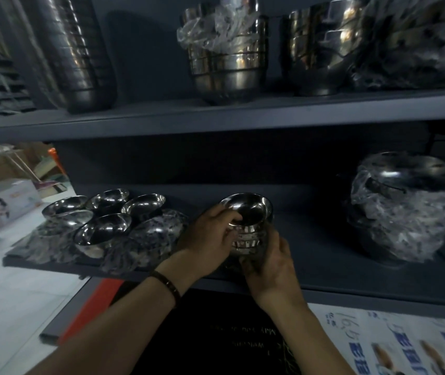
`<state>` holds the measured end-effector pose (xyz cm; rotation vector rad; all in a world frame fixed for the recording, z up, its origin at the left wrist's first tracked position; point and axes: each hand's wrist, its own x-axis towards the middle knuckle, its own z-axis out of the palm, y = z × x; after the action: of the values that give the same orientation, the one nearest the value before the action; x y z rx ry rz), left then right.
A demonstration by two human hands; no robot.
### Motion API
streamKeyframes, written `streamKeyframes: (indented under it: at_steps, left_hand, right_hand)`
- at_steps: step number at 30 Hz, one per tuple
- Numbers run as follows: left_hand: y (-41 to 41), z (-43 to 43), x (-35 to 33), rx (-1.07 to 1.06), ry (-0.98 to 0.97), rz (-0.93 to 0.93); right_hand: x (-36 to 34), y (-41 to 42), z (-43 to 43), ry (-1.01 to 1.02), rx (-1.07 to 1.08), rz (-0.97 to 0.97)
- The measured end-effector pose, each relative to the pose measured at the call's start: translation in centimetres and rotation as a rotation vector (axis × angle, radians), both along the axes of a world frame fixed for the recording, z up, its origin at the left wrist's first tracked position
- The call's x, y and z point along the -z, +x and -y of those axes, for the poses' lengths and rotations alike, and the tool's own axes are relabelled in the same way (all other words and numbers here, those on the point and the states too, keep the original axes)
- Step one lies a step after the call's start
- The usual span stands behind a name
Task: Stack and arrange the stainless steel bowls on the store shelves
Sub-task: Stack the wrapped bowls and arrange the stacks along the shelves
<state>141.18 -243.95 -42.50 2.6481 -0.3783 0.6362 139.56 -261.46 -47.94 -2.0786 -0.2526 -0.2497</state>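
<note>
Dark grey shelf (324,255), stack (246,238) of nested steel bowls near its front edge at the middle, left hand (210,234) pinching the top rim, right hand (268,257) cupped round the base; likely light, rigid, slick, best gripped low and by rim

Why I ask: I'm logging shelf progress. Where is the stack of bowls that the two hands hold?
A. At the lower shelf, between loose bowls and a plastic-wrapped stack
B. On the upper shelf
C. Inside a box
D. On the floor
A: the left hand and right hand hold the stack of bowls at the lower shelf, loose bowls on its left, plastic-wrapped stack on its right.
</note>
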Motion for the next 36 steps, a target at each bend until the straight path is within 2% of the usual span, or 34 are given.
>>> streamKeyframes:
  at_steps: [5, 8, 10, 15, 20, 25, 30, 36]
  left_hand:
    - [-3.4, -7.3, 1.6, -0.163, 0.041, 0.112]
    - [-5.3, -11.9, 3.4, -0.257, 0.001, 0.049]
    - [-5.8, -14.1, 4.6, -0.326, -0.021, 0.026]
    - [-5.5, -17.1, 6.9, -0.373, -0.092, 0.038]
    - [-4.9, -18.2, 6.6, -0.308, -0.189, -0.026]
    - [-4.7, -20.0, 6.7, -0.224, -0.303, -0.068]
    - [-4.2, -21.8, 7.4, -0.248, -0.400, -0.110]
    - [-3.0, -22.4, 8.7, -0.267, -0.436, -0.199]
  right_hand:
    - [-0.3, -0.6, -1.3, -0.093, 0.114, 0.102]
    - [-0.4, -1.3, -2.7, -0.163, 0.132, 0.268]
    - [-0.5, -1.8, -4.0, -0.206, 0.104, 0.305]
    - [-0.8, -2.6, -7.2, -0.267, -0.024, 0.272]
    - [-3.1, -2.5, -11.5, -0.320, -0.135, 0.260]
    - [-6.3, 4.6, -19.7, -0.455, -0.256, 0.354]
    - [-6.0, 14.4, -28.1, -0.637, -0.306, 0.304]
    - [-4.4, 19.3, -32.2, -0.899, -0.435, 0.165]
